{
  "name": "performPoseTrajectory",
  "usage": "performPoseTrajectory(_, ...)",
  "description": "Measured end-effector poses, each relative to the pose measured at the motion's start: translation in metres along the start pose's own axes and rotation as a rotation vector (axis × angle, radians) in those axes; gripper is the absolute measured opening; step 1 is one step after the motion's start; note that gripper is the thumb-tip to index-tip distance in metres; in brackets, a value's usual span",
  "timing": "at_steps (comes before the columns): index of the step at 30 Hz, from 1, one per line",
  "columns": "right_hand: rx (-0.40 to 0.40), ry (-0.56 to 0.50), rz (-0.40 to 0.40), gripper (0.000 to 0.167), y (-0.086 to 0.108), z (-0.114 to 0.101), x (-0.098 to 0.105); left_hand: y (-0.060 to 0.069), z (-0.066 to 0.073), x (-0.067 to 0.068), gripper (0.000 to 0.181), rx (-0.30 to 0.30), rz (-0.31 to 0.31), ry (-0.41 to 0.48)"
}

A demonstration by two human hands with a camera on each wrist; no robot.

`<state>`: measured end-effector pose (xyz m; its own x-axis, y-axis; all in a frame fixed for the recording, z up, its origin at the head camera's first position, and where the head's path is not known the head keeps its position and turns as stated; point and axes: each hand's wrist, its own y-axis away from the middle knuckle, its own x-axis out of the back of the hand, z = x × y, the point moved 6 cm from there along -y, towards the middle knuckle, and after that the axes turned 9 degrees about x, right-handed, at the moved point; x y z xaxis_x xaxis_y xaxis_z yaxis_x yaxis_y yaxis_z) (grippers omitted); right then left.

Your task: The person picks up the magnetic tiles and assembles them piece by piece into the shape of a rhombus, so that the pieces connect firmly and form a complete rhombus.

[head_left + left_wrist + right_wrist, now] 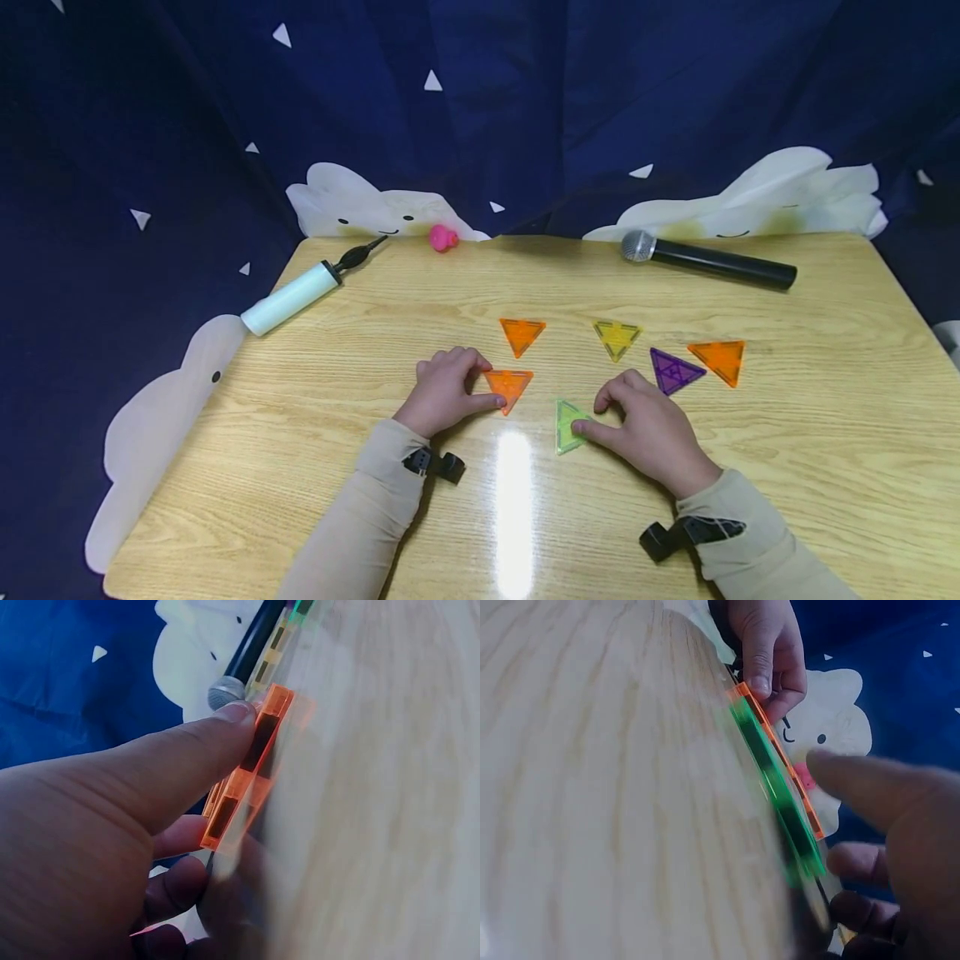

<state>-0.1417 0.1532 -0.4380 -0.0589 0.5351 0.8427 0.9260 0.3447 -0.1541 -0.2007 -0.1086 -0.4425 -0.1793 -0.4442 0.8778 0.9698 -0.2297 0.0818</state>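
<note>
head view: left grip pinches a translucent orange triangle; right grip, loosely parted, over a translucent green triangle.

Three orange triangular tiles, one yellow tile, one purple tile and one green tile make six. One microphone, one pump, one pink object, one desk. One left hand, one right hand, two wrist devices.
</note>
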Motion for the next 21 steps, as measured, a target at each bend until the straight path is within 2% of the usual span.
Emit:
performPoseTrajectory(6,0.098,-0.015,-0.043,0.058,0.001,-0.002,-0.003,0.0,0.002,0.001,0.05,-0.012,0.011,0.001)
performPoseTrajectory(16,0.193,-0.01,-0.044,0.052,0.002,-0.008,-0.007,0.0,0.002,0.001,0.05,-0.013,0.011,-0.002)
performPoseTrajectory(21,0.195,-0.001,-0.027,0.046,0.002,-0.011,-0.007,0.0,0.002,0.001,0.05,-0.01,0.01,-0.001)
